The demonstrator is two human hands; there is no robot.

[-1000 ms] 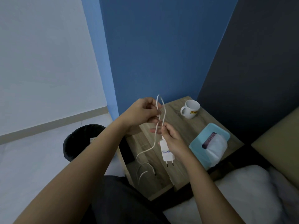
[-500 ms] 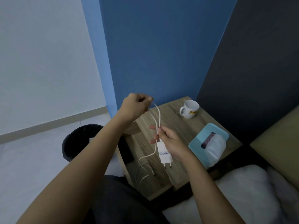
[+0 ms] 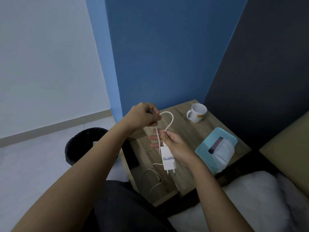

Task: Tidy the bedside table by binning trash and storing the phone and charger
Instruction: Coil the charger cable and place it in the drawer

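**Charger held above the bedside table**

The right hand (image 3: 175,144) grips the white charger (image 3: 169,160), prongs pointing down. The left hand (image 3: 142,117) pinches its cable (image 3: 170,122) in a loop just left and farther. The loose end trails onto the table (image 3: 189,136), near edge.

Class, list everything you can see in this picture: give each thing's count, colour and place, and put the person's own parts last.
charger plug: one, white with blue writing, in the right hand
cable: one, white, looped between both hands, its tail hanging over the table's near edge
mug: one, white with yellow label, far table corner
tissue box: one, light blue, right side of table
bedside table: one, wood grain, centre
bin: one, black, on the floor left of the table
bedding: white, lower right
left hand: pinching the cable
right hand: holding plug and cable
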